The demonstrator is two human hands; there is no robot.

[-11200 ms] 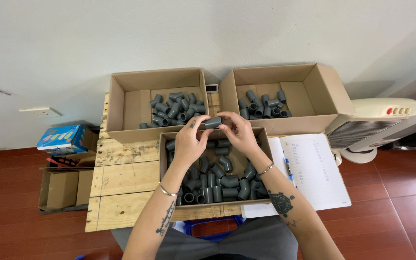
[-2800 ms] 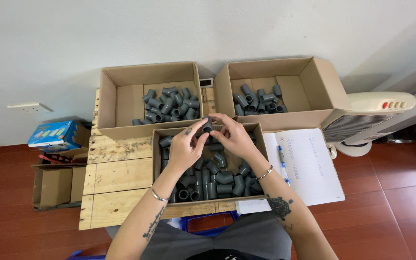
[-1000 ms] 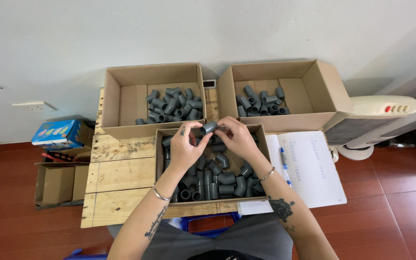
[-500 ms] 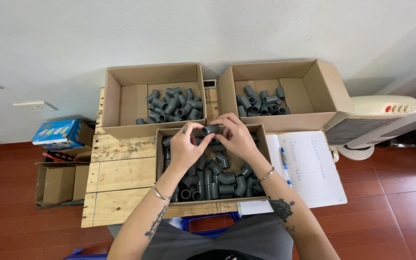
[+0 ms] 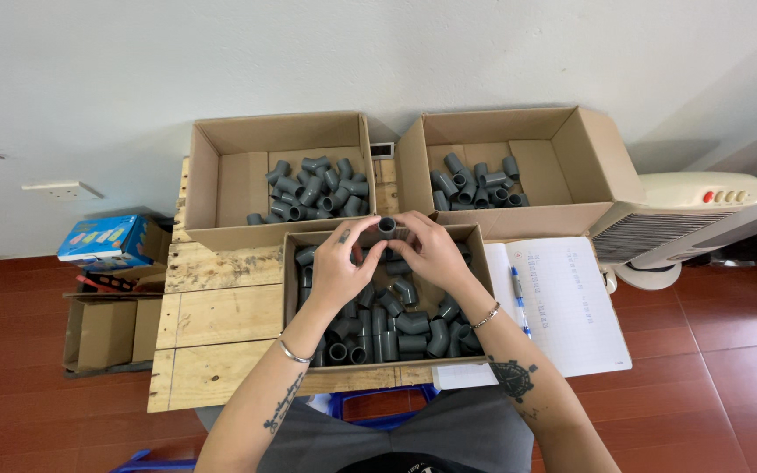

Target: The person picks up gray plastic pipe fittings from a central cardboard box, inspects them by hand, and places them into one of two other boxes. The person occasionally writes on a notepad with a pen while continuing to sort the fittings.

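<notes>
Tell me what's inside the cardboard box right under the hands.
The near box holds loose grey pipe fittings, mostly elbows. The left hand and right hand, holding one fitting, cover its back part.

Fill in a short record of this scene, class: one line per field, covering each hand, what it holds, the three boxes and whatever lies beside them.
Left hand: grips a grey pipe fitting from the left
Right hand: fingers on the same fitting from the right
Near box: open cardboard, many grey fittings, under both hands
Far left box: open, grey fittings in a loose pile
Far right box: open, fewer fittings, at its back
Table: bare wooden planks
Right of near box: open notebook, blue pen
</notes>
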